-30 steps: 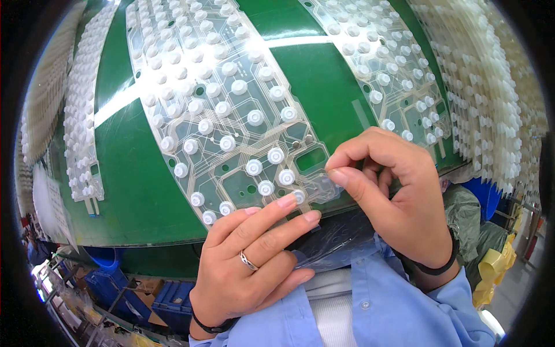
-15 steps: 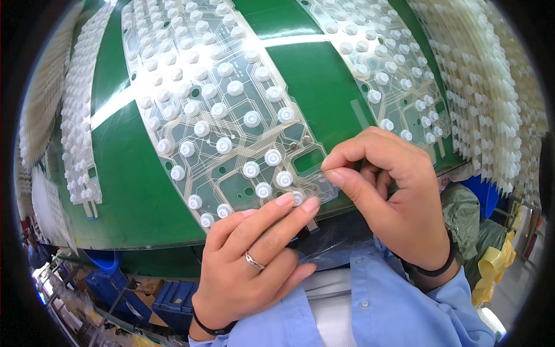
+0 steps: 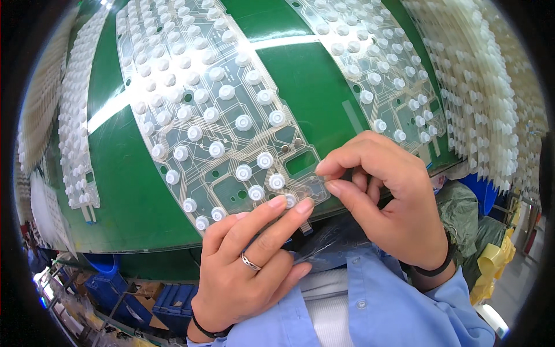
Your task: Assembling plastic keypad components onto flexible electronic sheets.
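A clear keyboard membrane sheet (image 3: 202, 110) with copper traces and many white rubber domes lies on a green table (image 3: 127, 191). My left hand (image 3: 248, 266), with a ring on one finger, rests its fingertips on the sheet's near edge beside a white dome (image 3: 276, 181). My right hand (image 3: 387, 196) hovers at the sheet's near right corner, thumb and forefinger pinched together; what they pinch is too small to tell. A dark clear plastic bag (image 3: 329, 243) lies at the table's edge below both hands.
A second membrane sheet (image 3: 381, 63) lies to the right, a third (image 3: 75, 133) at the left. Heaps of white rubber domes (image 3: 491, 98) fill the right side. Blue crates (image 3: 144, 298) stand below the table's left edge. Yellow material (image 3: 491, 263) hangs lower right.
My left fingertips have slid slightly right along the sheet's near edge. My right hand has stayed pinched at the sheet's corner.
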{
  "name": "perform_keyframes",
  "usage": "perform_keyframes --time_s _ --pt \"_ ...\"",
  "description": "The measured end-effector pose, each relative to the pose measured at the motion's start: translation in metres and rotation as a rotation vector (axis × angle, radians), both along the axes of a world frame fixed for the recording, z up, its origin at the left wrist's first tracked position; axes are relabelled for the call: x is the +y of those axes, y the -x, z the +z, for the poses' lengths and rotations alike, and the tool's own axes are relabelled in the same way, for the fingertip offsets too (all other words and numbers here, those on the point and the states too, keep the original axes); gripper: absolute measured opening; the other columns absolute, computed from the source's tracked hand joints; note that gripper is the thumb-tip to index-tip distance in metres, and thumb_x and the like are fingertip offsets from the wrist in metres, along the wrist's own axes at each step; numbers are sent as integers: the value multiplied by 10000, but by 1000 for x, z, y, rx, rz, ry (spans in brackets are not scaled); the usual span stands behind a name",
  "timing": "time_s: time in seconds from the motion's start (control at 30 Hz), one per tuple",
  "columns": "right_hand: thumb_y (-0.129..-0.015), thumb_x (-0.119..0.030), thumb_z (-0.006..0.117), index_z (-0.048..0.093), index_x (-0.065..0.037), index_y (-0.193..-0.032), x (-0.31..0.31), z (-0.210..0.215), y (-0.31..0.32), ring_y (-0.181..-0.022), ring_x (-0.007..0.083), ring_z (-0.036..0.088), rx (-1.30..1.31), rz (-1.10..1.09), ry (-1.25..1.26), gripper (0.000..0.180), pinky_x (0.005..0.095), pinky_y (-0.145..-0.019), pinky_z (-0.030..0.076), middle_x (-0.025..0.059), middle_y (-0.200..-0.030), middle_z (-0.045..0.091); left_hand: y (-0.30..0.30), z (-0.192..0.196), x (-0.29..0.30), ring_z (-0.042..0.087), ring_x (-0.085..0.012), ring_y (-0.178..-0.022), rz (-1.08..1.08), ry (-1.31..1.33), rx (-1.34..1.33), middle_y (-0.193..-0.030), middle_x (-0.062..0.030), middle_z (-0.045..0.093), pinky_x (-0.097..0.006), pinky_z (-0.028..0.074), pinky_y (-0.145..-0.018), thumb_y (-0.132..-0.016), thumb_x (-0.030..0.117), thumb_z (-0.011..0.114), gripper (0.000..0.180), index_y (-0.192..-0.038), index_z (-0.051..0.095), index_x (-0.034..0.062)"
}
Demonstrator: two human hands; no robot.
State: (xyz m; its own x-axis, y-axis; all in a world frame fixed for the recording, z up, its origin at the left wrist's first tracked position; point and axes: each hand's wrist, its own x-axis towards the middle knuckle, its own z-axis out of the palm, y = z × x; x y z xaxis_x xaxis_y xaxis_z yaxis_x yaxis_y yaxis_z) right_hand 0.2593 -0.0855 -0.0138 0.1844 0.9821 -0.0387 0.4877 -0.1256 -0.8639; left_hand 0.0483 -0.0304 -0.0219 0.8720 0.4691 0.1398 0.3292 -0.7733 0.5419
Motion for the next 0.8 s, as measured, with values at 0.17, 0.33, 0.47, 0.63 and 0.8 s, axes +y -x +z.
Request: perform_keyframes --time_s 0.17,0.33,0.47,0.63,0.8 --pt "-807 101 650 676 -4 -969 1 1 3 -601 32 500 -24 -12 -10 195 182 -508 363 43 -887 619 1 0 0 562 -208 -1231 2 10 -3 -1305 -15 646 -348 407 -932 -766 296 737 331 -626 484 135" --pt "-801 105 650 675 -10 -966 1 1 5 -600 38 497 -44 -21 -1 202 187 -507 364 38 -872 618 2 0 1 563 -207 -1229 -4 16 -4 -1303 -18 647 -343 408 -934 -770 294 735 330 -623 485 135" --pt "-791 79 674 675 -32 -969 -1 3 7 -605 82 514 -132 0 -15 211 217 -512 383 48 -865 606 2 1 2 565 -205 -1225 -16 25 -7 -1303 -23 647 -339 413 -931 -773 289 732 330 -620 487 130" --pt "-792 -12 722 671 -66 -1024 5 13 12 -660 183 545 -534 1 -42 244 285 -550 420 74 -861 565 -1 3 5 569 -211 -1219 -23 38 -21 -1302 -31 648 -344 427 -916 -772 259 738 318 -627 492 118" --pt "-825 -52 699 636 -84 -1096 7 -5 3 -703 235 580 -405 -155 -94 280 339 -605 464 69 -913 567 0 -4 10 571 -299 -1210 -64 41 -97 -1284 -81 653 -403 437 -888 -825 301 700 329 -630 529 98"
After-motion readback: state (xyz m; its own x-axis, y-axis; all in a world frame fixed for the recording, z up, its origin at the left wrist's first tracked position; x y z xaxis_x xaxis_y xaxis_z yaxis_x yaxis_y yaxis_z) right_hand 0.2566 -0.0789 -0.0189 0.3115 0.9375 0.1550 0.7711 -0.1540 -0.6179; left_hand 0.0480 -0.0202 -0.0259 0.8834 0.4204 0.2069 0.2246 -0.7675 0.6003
